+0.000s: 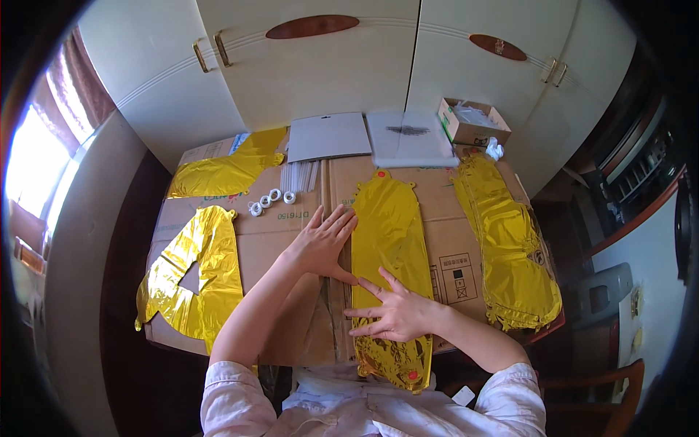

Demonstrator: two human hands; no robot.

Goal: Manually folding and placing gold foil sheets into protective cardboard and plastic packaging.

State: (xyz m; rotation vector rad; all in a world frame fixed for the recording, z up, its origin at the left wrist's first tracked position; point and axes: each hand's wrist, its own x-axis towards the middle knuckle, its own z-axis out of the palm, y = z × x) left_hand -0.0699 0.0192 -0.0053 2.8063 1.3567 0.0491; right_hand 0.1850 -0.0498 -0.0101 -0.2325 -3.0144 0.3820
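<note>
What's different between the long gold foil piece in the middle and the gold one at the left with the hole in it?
The middle foil is a long, solid strip; the left foil has a roughly triangular opening. The middle foil shows a red spot near each end; none shows on the left foil. The right hand lies over the middle foil; neither hand is on the left foil. Both are shiny gold.

Green lettering (pixel 293 215), black boxed symbols (pixel 457 277) on brown cardboard (pixel 256 249).
</note>
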